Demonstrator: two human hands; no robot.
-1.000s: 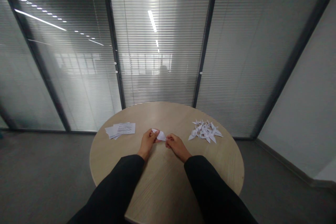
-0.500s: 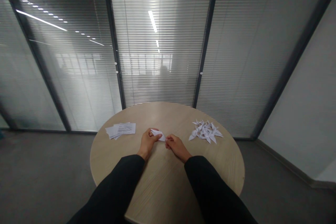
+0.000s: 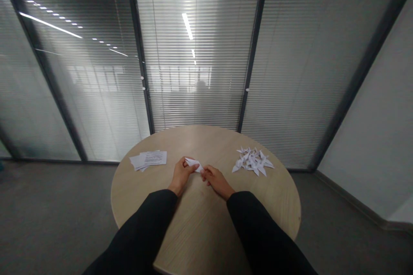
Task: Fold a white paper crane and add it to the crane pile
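Over the middle of the round table, a small piece of folded white paper (image 3: pixel 193 162) sits between my two hands. My left hand (image 3: pixel 182 175) grips its left part, thumb on the near face and fingers behind. At the paper's right corner, the thumb and fingers of my right hand (image 3: pixel 217 179) pinch the edge. To the right lies a heap of folded white paper shapes (image 3: pixel 253 161) with pointed ends, like cranes. Off to the left rest several flat paper slips (image 3: pixel 155 158), the top one printed with lines of text.
The round wooden table (image 3: pixel 200 232) carries all of this. Glass partitions with blinds (image 3: pixel 200 107) stand behind its far edge, split by dark frames. A white wall (image 3: pixel 380 137) rises at the right, above grey floor (image 3: pixel 58 210).
My right hand has shifted slightly left along the paper's right corner, its fingers now overlapping it more. My left hand keeps its hold almost unmoved. The heap and slips are the same.
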